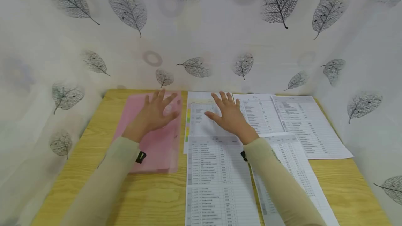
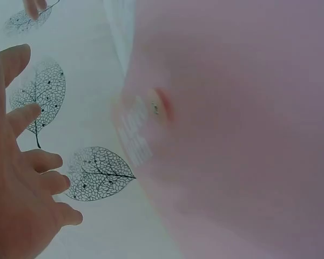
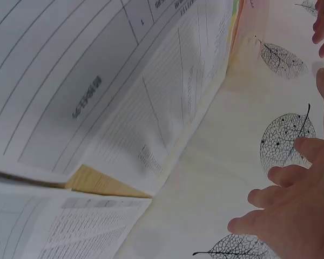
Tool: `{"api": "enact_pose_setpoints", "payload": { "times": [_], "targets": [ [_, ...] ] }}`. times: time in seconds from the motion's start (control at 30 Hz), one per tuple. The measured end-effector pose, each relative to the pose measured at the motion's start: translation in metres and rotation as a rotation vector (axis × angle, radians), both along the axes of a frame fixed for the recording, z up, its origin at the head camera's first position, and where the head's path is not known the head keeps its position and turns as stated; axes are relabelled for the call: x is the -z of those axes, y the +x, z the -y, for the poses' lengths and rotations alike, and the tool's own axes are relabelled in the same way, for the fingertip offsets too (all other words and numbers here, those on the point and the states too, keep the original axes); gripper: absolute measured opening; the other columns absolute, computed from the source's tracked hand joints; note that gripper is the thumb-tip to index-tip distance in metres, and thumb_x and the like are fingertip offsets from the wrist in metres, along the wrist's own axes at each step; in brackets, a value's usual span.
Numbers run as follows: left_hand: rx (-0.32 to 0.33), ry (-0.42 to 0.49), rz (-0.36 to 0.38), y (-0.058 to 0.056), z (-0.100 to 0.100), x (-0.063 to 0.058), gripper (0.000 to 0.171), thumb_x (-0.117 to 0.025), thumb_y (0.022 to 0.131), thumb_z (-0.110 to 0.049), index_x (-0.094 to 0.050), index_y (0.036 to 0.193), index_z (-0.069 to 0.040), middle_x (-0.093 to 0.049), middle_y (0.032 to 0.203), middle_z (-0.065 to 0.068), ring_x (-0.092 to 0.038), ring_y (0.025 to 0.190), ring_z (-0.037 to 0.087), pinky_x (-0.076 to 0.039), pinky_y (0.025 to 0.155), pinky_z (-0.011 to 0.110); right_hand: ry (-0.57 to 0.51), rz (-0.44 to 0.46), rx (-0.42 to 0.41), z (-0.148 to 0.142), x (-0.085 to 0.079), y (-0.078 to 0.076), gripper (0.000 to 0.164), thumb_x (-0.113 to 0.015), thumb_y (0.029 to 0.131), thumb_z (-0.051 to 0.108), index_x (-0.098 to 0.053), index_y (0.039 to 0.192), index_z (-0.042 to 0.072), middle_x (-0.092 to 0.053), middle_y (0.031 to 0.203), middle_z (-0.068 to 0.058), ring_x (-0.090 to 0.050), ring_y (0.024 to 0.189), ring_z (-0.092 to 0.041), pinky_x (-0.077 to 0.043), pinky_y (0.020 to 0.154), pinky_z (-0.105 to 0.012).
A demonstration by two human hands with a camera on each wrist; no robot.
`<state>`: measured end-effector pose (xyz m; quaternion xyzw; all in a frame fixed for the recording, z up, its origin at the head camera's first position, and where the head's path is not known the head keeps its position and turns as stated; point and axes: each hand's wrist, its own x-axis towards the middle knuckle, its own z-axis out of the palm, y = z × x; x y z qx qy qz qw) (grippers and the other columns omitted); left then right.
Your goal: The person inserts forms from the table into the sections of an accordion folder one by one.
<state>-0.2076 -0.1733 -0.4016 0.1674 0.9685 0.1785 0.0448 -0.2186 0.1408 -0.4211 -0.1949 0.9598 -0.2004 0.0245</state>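
In the head view my left hand (image 1: 154,112) is spread over a pink translucent folder (image 1: 157,149) on the left of the table. Its fingers point toward the back edge, and nothing is in its grasp. My right hand (image 1: 230,116), likewise spread with the thumb out, hovers over a printed sheet with coloured tabs (image 1: 201,125) just right of the folder. Both wrist views show the fingers apart, the left hand (image 2: 21,178) beside the folder's pink surface (image 2: 248,135) and the right hand (image 3: 297,194) past the edge of the papers (image 3: 124,108).
Several printed table sheets lie around: one in front (image 1: 220,184), one partly under the right forearm (image 1: 301,170), two at the back right (image 1: 260,114). Wood tabletop (image 1: 154,198) shows around them. A white leaf-patterned curtain (image 1: 201,37) encloses the back and sides.
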Motion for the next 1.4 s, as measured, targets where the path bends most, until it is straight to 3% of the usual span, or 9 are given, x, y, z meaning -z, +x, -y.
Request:
{"api": "enact_pose_setpoints", "payload": {
  "times": [0.2,0.43,0.63,0.9,1.17,1.3,1.4],
  "targets": [
    [0.014,-0.009,0.013,0.007,0.005,0.008,0.077,-0.053,0.103,-0.059,-0.025,0.169,-0.028,-0.006,0.175,0.025,-0.004,0.162,0.049,0.004,0.126,0.071,0.027,0.022,-0.06,0.023,0.005,0.004,0.083,-0.05,0.104,0.064,-0.021,0.17,0.023,-0.015,0.176,-0.019,-0.008,0.163,-0.046,-0.005,0.125,-0.075],
    [0.048,-0.019,-0.004,0.014,0.012,0.018,0.079,-0.054,0.104,-0.057,-0.026,0.168,-0.022,-0.015,0.173,0.027,-0.015,0.161,0.049,-0.006,0.126,0.072,0.025,0.031,-0.134,0.045,0.012,0.011,0.078,-0.052,0.104,0.062,-0.028,0.168,0.023,-0.019,0.175,-0.02,-0.011,0.162,-0.048,-0.008,0.124,-0.076],
    [0.053,-0.013,0.026,0.021,0.017,0.021,0.078,-0.057,0.104,-0.051,-0.028,0.168,-0.016,-0.021,0.172,0.027,-0.019,0.16,0.047,-0.012,0.128,0.069,0.069,0.043,-0.194,0.06,0.023,0.014,0.074,-0.051,0.105,0.061,-0.033,0.166,0.024,-0.022,0.174,-0.018,-0.013,0.161,-0.048,-0.01,0.124,-0.076],
    [0.059,-0.013,0.028,0.029,0.022,0.026,0.073,-0.055,0.106,-0.044,-0.032,0.165,-0.006,-0.028,0.168,0.03,-0.024,0.157,0.05,-0.017,0.127,0.067,0.145,0.068,-0.222,0.075,0.038,0.019,0.073,-0.05,0.103,0.065,-0.038,0.164,0.027,-0.023,0.175,-0.014,-0.015,0.162,-0.045,-0.011,0.126,-0.072],
    [0.067,0.001,0.016,0.032,0.026,0.029,0.061,-0.054,0.108,-0.032,-0.043,0.157,0.003,-0.043,0.16,0.03,-0.04,0.15,0.049,-0.03,0.125,0.061,0.142,0.09,-0.251,0.083,0.041,0.023,0.074,-0.053,0.102,0.064,-0.04,0.163,0.025,-0.026,0.173,-0.015,-0.016,0.161,-0.045,-0.011,0.126,-0.072],
    [0.078,0.029,0.006,0.033,0.027,0.029,0.053,-0.058,0.106,-0.025,-0.053,0.148,0.006,-0.055,0.15,0.03,-0.052,0.141,0.047,-0.039,0.12,0.059,0.154,0.103,-0.274,0.087,0.043,0.022,0.075,-0.051,0.102,0.065,-0.038,0.164,0.025,-0.023,0.174,-0.014,-0.015,0.161,-0.046,-0.01,0.126,-0.072],
    [0.095,0.042,-0.014,0.033,0.026,0.03,0.04,-0.061,0.105,-0.021,-0.064,0.134,0.006,-0.071,0.127,0.026,-0.068,0.118,0.042,-0.052,0.106,0.056,0.177,0.119,-0.281,0.089,0.043,0.022,0.075,-0.05,0.103,0.066,-0.036,0.165,0.025,-0.022,0.174,-0.014,-0.015,0.161,-0.046,-0.011,0.126,-0.071]
  ]
}}
